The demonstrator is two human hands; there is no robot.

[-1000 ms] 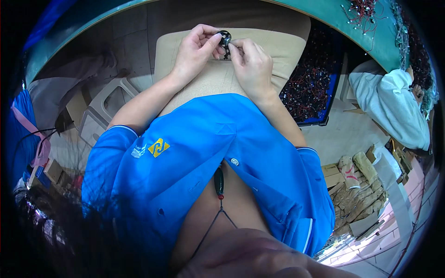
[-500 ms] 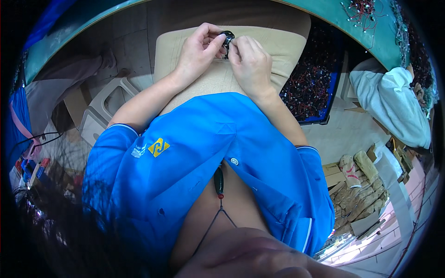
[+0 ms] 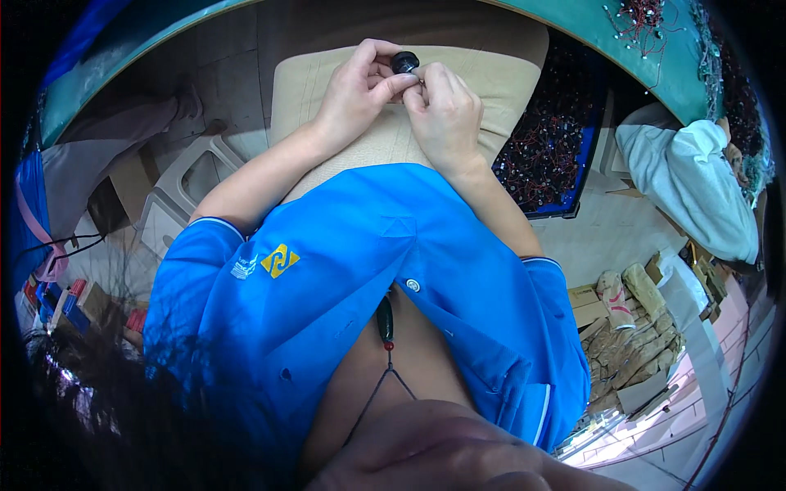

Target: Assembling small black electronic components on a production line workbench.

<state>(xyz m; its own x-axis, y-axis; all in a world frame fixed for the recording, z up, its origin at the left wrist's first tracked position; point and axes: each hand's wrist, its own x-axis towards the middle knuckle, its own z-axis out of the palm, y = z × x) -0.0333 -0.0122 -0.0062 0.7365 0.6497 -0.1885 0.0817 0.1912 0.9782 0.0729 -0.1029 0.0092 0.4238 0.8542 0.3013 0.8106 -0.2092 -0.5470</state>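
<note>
A small black round part (image 3: 404, 62), like a cap or knob with a dished face, sits between my fingertips above my lap. My left hand (image 3: 358, 94) is closed around its left and lower side, the thumb pressed beneath it. Close against its lower right edge, my right hand (image 3: 446, 110) is closed in a pinch. Something tiny and light-coloured shows at those fingertips, too small to name. Below both hands lies beige ribbed fabric (image 3: 381, 141).
A green table edge (image 3: 565, 20) curves across the top, with red-wired small parts (image 3: 643, 20) on it. At right, a blue-rimmed crate (image 3: 585, 164) holds many similar parts. Another person's grey sleeve (image 3: 696, 176) is farther right. A white plastic chair (image 3: 184, 184) stands left.
The black part has turned so its round face now points up more. My left thumb has shifted under it, and my right fingers have moved slightly lower along its edge.
</note>
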